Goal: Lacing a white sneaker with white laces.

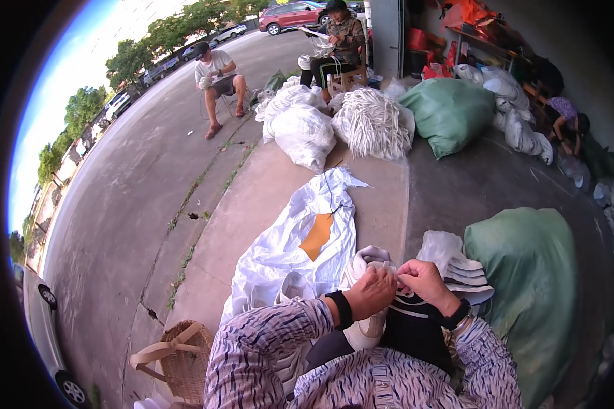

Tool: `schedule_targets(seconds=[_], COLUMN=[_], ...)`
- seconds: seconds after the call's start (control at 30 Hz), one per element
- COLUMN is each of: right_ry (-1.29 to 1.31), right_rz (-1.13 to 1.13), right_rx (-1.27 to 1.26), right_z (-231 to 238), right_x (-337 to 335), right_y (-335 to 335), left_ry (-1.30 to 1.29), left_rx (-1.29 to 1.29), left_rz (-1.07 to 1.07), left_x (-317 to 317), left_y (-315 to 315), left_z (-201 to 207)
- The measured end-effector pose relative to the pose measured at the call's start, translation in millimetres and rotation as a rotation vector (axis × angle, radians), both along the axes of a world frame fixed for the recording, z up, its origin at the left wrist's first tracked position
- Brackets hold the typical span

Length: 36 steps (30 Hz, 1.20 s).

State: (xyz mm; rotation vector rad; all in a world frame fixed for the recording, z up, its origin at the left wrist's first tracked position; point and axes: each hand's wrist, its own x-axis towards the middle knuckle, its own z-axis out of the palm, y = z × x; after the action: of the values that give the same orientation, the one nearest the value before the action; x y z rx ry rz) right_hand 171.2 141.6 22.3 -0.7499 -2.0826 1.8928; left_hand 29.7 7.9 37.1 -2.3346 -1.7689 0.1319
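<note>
In my lap lies a white shoe (365,332), partly hidden behind my left hand. Its pale padded opening (370,256) points away from me. My left hand (373,292) is closed on the shoe, fingers bent at its upper part. Close beside it, my right hand (424,281) pinches thumb and finger together at a thin white lace (411,298), whose loose part hangs over the dark cloth on my lap. The fingertips of both hands nearly meet. What lies right between them is too small to make out.
A stack of pale shoe pieces (465,273) and a large green sack (525,273) stand at my right. Ahead lies a white sack (280,252); a wicker basket (184,361) is at left. Farther off are stuffed bags (300,133), a lace bundle (372,123) and several seated people.
</note>
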Motion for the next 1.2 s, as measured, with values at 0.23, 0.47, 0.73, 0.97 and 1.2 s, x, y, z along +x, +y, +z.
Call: schedule_targets(seconds=[0.23,0.47,0.73,0.97,1.2], right_ry=[-0.129,-0.105,-0.109,-0.001,-0.084], right_rz=[0.087,0.093,0.074,0.077,0.163], right_rx=[0.136,0.081,0.216,0.786,0.905], right_z=[2,-5,-3,9,3], right_x=[-3,-7,-7,2,-2], right_y=[3,5,-2,-13,-23], left_ry=[-0.396,-0.853,-1.254,-0.963,-0.242], left_rx=[-0.013,-0.048,-0.394,0.201,-0.091], left_rz=[0.016,-0.077,-0.299,0.058,0.027], left_x=[-8,-7,61,-22,-51], left_y=[4,-12,-45,4,2], left_z=[-2,-9,43,36,24])
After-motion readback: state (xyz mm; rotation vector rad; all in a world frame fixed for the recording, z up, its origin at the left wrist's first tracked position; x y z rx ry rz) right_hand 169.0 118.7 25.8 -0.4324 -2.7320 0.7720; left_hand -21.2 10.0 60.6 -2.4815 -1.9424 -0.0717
